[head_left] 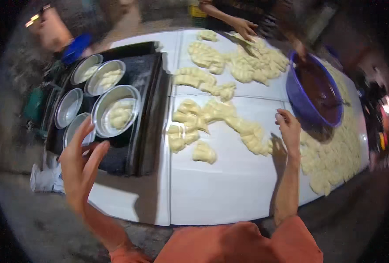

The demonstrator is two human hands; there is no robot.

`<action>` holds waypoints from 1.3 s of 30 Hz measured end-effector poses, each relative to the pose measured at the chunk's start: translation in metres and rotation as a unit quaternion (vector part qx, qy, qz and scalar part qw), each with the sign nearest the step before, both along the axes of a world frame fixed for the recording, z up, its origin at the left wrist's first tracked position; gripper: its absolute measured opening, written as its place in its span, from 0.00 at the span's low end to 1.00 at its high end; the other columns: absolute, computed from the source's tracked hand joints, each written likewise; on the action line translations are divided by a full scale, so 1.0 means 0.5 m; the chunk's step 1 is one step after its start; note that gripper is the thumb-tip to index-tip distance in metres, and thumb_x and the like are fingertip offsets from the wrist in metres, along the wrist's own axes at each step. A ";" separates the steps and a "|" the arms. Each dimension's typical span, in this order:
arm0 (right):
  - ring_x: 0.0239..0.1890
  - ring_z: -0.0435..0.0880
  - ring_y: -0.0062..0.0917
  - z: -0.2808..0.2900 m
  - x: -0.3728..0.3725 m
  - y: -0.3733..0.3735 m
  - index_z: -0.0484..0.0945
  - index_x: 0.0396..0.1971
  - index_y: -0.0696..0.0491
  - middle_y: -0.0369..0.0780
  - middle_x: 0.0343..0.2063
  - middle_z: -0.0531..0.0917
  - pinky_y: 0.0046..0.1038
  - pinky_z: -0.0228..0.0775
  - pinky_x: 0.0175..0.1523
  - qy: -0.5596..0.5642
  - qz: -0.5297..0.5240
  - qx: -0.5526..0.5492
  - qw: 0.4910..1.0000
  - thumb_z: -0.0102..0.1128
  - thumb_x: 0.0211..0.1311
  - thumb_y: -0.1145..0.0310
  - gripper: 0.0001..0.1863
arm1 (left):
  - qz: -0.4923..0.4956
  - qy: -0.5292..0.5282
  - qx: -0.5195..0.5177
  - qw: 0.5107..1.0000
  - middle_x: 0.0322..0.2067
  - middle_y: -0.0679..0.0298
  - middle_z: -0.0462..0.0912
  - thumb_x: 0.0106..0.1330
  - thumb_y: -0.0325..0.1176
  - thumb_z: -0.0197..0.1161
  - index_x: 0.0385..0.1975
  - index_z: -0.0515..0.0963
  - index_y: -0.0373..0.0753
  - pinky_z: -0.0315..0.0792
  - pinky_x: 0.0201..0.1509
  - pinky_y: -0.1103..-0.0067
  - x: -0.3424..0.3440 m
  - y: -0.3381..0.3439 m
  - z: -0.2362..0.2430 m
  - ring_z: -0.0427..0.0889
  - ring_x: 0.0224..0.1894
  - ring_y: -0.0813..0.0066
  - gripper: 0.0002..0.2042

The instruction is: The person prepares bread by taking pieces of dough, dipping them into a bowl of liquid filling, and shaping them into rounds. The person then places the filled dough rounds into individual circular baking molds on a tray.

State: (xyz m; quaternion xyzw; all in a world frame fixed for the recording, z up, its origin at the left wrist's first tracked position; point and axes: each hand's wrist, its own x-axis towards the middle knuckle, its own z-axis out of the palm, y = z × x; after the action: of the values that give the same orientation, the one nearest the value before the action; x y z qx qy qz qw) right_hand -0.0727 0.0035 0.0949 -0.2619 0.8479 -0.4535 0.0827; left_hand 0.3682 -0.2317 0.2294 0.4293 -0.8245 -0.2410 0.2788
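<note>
My left hand (82,162) is raised at the front edge of a black tray (135,160), fingers apart and empty, fingertips beside several round metal pans (133,98). Some pans hold pieces of pale dough (120,114); the lower-left pan is partly hidden by my hand. My right hand (288,131) is above the white table (220,188), fingers loosely bent with nothing in them, between spread lumps of dough (253,138) and a purple bowl (302,109) of brown mixture (317,87).
Across the table, another person's hand (245,28) is over more dough (260,63), and a second hand (299,48) reaches to the bowl's rim. Dough covers the right end (330,162). A blue container (76,48) and a white bag (43,177) are at the left.
</note>
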 end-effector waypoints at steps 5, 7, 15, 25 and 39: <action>0.48 0.84 0.41 -0.103 -0.039 0.229 0.79 0.53 0.60 0.51 0.46 0.84 0.35 0.73 0.55 0.011 -0.056 0.130 0.990 0.63 0.63 0.59 0.24 | -0.209 -0.038 0.133 0.968 0.54 0.51 0.82 0.57 0.26 0.73 0.63 0.72 0.36 0.79 0.35 0.78 -0.172 0.175 -0.097 0.88 0.41 0.67 0.30; 0.53 0.80 0.40 -0.135 -0.040 0.261 0.77 0.56 0.59 0.50 0.51 0.81 0.36 0.70 0.59 0.059 0.002 0.134 0.989 0.64 0.62 0.57 0.27 | -0.272 -0.079 0.158 0.946 0.52 0.53 0.83 0.58 0.31 0.73 0.59 0.74 0.37 0.79 0.38 0.76 -0.302 0.238 -0.152 0.88 0.43 0.63 0.27; 0.53 0.77 0.41 -0.166 0.003 0.239 0.76 0.55 0.54 0.45 0.50 0.80 0.41 0.69 0.57 0.126 0.091 0.113 0.981 0.68 0.57 0.61 0.26 | -0.385 0.025 -0.052 0.921 0.47 0.53 0.83 0.61 0.25 0.61 0.52 0.78 0.39 0.76 0.54 0.65 -0.683 0.391 -0.395 0.81 0.51 0.51 0.18; 0.46 0.81 0.35 -0.132 -0.019 0.298 0.78 0.45 0.57 0.44 0.45 0.80 0.33 0.74 0.49 0.031 0.111 0.074 0.991 0.70 0.56 0.65 0.19 | -0.267 0.052 0.249 0.930 0.37 0.53 0.87 0.69 0.34 0.60 0.50 0.80 0.32 0.77 0.48 0.73 -0.723 0.340 -0.410 0.86 0.40 0.65 0.15; 0.40 0.82 0.16 -0.089 -0.048 0.165 0.77 0.56 0.56 0.38 0.38 0.85 0.20 0.76 0.44 -0.272 0.145 -0.198 0.930 0.62 0.67 0.70 0.19 | -0.301 0.143 0.468 0.818 0.34 0.65 0.85 0.71 0.38 0.63 0.56 0.75 0.31 0.74 0.39 0.83 -0.717 0.336 -0.330 0.81 0.36 0.81 0.20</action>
State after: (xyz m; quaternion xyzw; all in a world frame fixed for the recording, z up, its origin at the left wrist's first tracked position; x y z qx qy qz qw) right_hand -0.0968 0.0859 0.0502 -0.2594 0.6389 -0.6488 0.3219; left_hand 0.0097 -0.0639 0.0645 0.1995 -0.6511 -0.7287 0.0727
